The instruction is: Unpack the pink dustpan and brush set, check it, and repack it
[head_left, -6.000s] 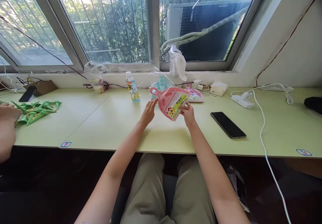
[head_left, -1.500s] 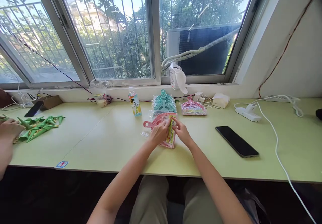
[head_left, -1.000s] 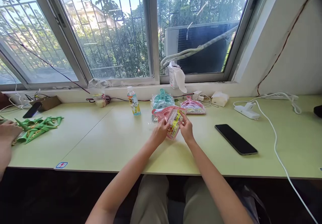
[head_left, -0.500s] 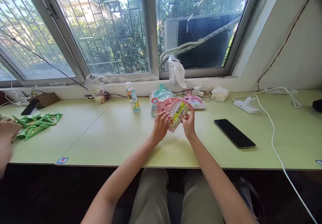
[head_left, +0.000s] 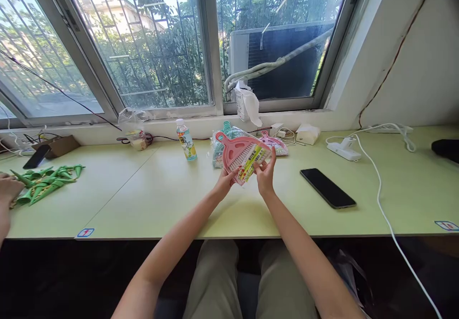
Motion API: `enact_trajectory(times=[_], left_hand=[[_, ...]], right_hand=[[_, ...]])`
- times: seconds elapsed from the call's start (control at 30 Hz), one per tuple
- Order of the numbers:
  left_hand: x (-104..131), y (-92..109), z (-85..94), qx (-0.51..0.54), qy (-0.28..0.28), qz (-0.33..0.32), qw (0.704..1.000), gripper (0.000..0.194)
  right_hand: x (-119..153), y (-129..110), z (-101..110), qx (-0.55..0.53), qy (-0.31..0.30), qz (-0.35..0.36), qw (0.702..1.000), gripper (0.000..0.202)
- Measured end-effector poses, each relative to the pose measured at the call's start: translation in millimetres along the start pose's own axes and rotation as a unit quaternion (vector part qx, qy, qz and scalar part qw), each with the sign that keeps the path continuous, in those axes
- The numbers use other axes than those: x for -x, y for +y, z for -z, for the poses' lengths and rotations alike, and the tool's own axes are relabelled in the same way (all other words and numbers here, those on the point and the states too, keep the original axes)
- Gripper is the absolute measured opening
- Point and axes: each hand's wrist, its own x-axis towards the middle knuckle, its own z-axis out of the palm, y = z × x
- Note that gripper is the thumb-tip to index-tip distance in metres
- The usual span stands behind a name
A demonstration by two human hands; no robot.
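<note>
Both hands hold up a pink dustpan and brush set (head_left: pixel 239 149) above the desk, tilted, its handle to the upper left. A yellow-green label with printed writing lies across its white bristles. My left hand (head_left: pixel 225 183) grips the lower left edge with fingers closed. On the right edge, beside the label, my right hand (head_left: pixel 265 171) pinches the set. Behind it lies a teal dustpan set in clear wrap (head_left: pixel 217 152), partly hidden. A second pink dustpan set (head_left: pixel 275 145) rests to the right of that.
A drink bottle (head_left: pixel 187 140) stands left of the sets. A black phone (head_left: pixel 327 188) lies to the right, near a white power strip (head_left: pixel 343 150) and its cable. Another person's hand (head_left: pixel 9 190) is at far left by green cone-shaped pieces (head_left: pixel 50 183).
My left hand has slid down to the lower left edge, uncovering more of the pink set's bristles. The set has turned slightly. The camera view has shifted a little right.
</note>
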Motion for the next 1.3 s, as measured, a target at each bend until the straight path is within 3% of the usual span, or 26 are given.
enact_trajectory(times=[0.27, 0.33, 0.43, 0.5, 0.73, 1.13, 1.3], left_hand=[[5, -11, -2.3, -0.001, -0.137, 0.102, 0.985, 0.059], [1, -11, -1.2, 0.024, -0.094, 0.085, 0.992, 0.061], [-7, -7, 1.8, 0.075, 0.001, 0.010, 0.997, 0.064], [-8, -4, 3.1, 0.097, 0.032, -0.019, 0.995, 0.065], [1, -14, -3.6, 0.065, 0.000, 0.056, 0.996, 0.059], [-2, -17, 1.1, 0.038, 0.102, -0.017, 0.994, 0.069], [-4, -15, 1.7, 0.019, 0.110, -0.023, 0.993, 0.067]], right_hand=[[0, -2, 4, -0.007, 0.044, 0.027, 0.999, 0.088], [0, -1, 4, -0.003, 0.048, 0.028, 0.998, 0.088], [0, 2, 1, 0.011, 0.037, 0.037, 0.999, 0.089], [2, 4, -1, 0.024, 0.028, 0.050, 0.998, 0.089], [3, 9, -1, 0.097, 0.067, 0.086, 0.989, 0.077], [0, 16, -3, 0.108, 0.010, 0.052, 0.993, 0.078], [-1, 14, -3, 0.066, -0.021, 0.045, 0.997, 0.087]])
